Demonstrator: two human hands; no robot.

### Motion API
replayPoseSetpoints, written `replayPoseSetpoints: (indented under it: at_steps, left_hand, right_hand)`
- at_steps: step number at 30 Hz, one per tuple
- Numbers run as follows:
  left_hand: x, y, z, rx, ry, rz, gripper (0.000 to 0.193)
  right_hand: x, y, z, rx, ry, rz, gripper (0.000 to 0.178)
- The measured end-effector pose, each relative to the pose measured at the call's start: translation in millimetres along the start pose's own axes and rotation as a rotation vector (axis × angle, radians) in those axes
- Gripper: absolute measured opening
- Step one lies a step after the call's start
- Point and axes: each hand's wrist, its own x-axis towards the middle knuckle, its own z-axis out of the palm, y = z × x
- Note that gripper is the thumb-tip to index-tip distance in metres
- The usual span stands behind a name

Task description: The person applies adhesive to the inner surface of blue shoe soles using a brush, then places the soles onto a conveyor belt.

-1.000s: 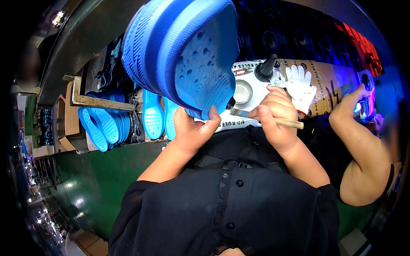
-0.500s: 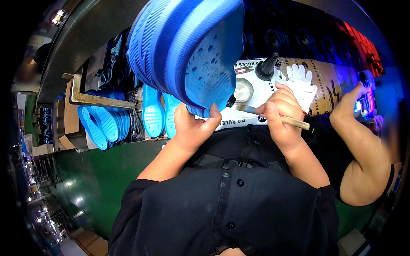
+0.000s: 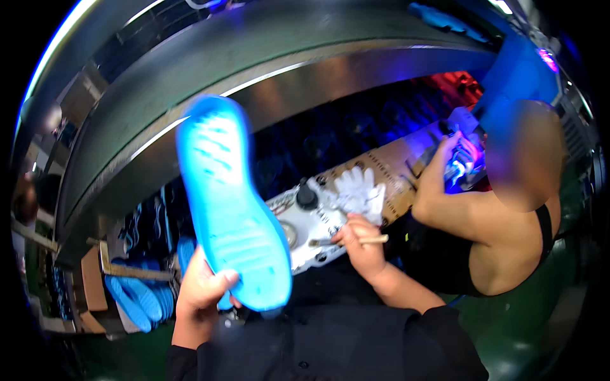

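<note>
My left hand [image 3: 202, 286] is closed around the heel end of a bright blue shoe sole [image 3: 235, 219], thumb on its face. The sole stands nearly upright, toe end up, with raised ridges across it; glare and motion blur hide finer detail. To the right, my right hand [image 3: 363, 249] grips a flat brush by its pale wooden handle [image 3: 375, 239]. The bristle end points left, over the white-covered worktop [image 3: 327, 223]. Behind the brush stand a black cone-tipped bottle [image 3: 307, 196] and a round container [image 3: 289, 233], partly covered by the sole. White gloves [image 3: 359, 188] lie beside the bottle.
Blue soles [image 3: 136, 298] stand stacked at the lower left, near a cardboard box [image 3: 94, 279] and a wooden bar [image 3: 143, 272]. A long conveyor belt [image 3: 286, 35] runs above the worktop. A co-worker's arm [image 3: 438, 209] is close on the right.
The view has tilted up and shifted, showing more of the conveyor and co-worker. The sole has turned from its holed side to its ridged face. Both hands keep their holds.
</note>
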Motion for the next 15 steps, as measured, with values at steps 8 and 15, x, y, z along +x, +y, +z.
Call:
replayPoseSetpoints:
  at_steps: [8, 15]
  left_hand:
    - [221, 70, 145, -0.423, -0.590, -0.106, 0.044]
    - [248, 55, 197, -0.402, -0.200, 0.234, 0.046]
  right_hand:
    - [-12, 14, -44, 0.092, 0.096, 0.195, 0.029]
    - [-22, 31, -56, 0.091, 0.157, 0.222, 0.032]
